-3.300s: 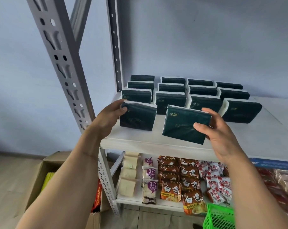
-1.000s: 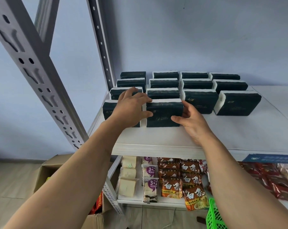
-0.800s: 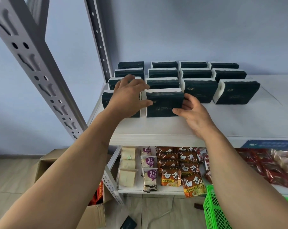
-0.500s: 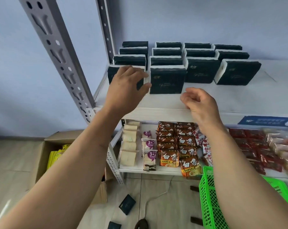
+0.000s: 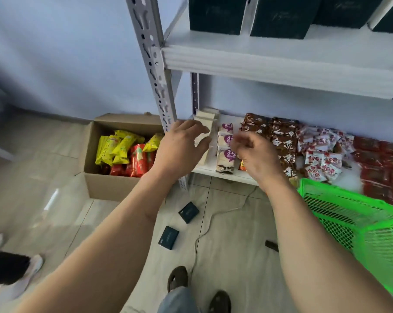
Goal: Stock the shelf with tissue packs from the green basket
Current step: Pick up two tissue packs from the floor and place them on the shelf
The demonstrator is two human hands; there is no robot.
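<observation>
Packs (image 5: 279, 16) line the shelf (image 5: 281, 64); my left hand (image 5: 179, 147) and right hand (image 5: 256, 157) hang loose, empty — two packs (image 5: 168, 237) lie on the floor.

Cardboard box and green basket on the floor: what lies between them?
In the head view, between the cardboard box and green basket: two dark tissue packs and a white cable on floor tiles.

Bare forearms, jeans (image 5: 179, 300), dark shoes (image 5: 177, 277).

At three o'clock, glossy green plastic basket (image 5: 360, 222) is gleaming; at nine, matt cardboard box (image 5: 105, 186) is sitting on shiny floor tiles (image 5: 44, 199).
</observation>
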